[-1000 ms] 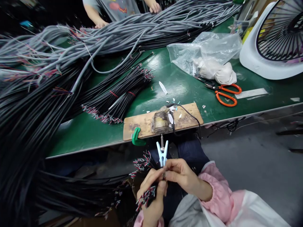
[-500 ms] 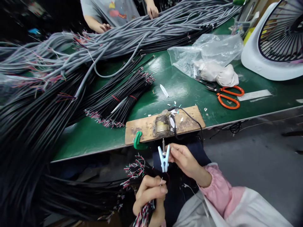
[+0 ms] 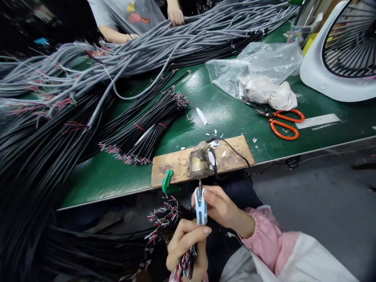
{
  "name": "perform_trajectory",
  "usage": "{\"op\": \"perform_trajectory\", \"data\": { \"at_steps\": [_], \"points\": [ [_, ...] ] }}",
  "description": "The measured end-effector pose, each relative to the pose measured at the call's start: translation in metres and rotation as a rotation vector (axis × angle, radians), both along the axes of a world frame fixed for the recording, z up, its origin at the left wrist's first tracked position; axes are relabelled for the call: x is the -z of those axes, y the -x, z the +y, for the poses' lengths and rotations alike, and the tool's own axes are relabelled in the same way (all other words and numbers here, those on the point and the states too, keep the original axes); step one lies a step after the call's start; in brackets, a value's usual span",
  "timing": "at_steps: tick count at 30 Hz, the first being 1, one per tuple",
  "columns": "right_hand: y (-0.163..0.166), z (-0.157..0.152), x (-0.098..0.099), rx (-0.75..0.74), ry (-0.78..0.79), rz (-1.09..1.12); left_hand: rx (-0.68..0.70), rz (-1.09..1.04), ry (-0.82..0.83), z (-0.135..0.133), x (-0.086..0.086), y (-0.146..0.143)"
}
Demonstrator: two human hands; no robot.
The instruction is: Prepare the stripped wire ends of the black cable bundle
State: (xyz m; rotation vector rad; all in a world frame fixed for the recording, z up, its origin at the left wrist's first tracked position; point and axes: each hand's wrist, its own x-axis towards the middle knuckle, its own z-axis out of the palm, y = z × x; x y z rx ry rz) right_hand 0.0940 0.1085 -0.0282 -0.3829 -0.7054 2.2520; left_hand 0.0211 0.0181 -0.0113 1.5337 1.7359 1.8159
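Observation:
My right hand [image 3: 223,203] pinches a light blue clothes peg [image 3: 201,211] between thumb and fingers at its upper arms. A thin metal shaft [image 3: 200,185] reaches down to the peg from a small motor [image 3: 198,162]; whether they are joined I cannot tell. Just below, my left hand [image 3: 184,239] is closed on a bundle of thin black cables with red, white and green wire ends [image 3: 187,263]. Its thumb and forefinger meet at the peg's lower end, and what is between these fingertips is mostly hidden. More black cable ends [image 3: 164,213] fan out behind the left hand.
The motor sits on a wooden board [image 3: 167,162], held by a green clamp [image 3: 167,182] at the table edge. Orange-handled scissors [image 3: 284,124], a plastic bag [image 3: 223,74] and a fan [image 3: 314,74] stand right. Black and grey cables [image 3: 164,39] cover the left and back; a co-worker's hand [image 3: 176,16] rests there.
My right hand has moved left onto the peg and squeezed its spread arms together. The left hand has come up to the peg's lower end. The co-worker's hands shifted left.

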Motion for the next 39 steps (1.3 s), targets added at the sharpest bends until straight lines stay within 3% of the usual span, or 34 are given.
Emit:
{"op": "perform_trajectory", "data": {
  "at_steps": [5, 9, 12, 17, 23, 28, 31, 35, 39],
  "points": [
    [-0.001, -0.003, 0.011, -0.104, 0.061, 0.050, -0.008, -0.007, -0.020, 0.000, 0.001, -0.003],
    [-0.008, -0.010, 0.028, -0.037, 0.104, 0.008, -0.037, -0.006, -0.038, -0.002, -0.001, -0.006],
    [-0.021, -0.018, 0.034, -0.012, -0.025, -0.095, -0.034, 0.006, -0.043, -0.007, 0.000, -0.008],
    [-0.039, -0.030, 0.020, -0.117, -0.231, -0.139, 0.007, -0.047, 0.018, -0.020, 0.005, -0.007],
    [-0.040, -0.037, 0.014, 0.061, -0.438, -0.285, 0.102, -0.186, 0.264, -0.037, 0.004, 0.005],
    [-0.045, -0.040, 0.017, 0.188, -0.583, -0.506, 0.032, -0.404, 0.509, -0.042, 0.011, 0.010],
    [-0.049, -0.042, 0.020, 0.208, -0.605, -0.589, 0.044, -0.337, 0.461, -0.041, 0.025, 0.008],
    [-0.052, -0.042, 0.024, 0.229, -0.610, -0.646, -0.037, -0.201, 0.305, -0.044, 0.042, 0.002],
    [-0.052, -0.043, 0.027, 0.230, -0.492, -0.649, -0.041, -0.098, 0.180, -0.054, 0.052, -0.005]
  ]
}}
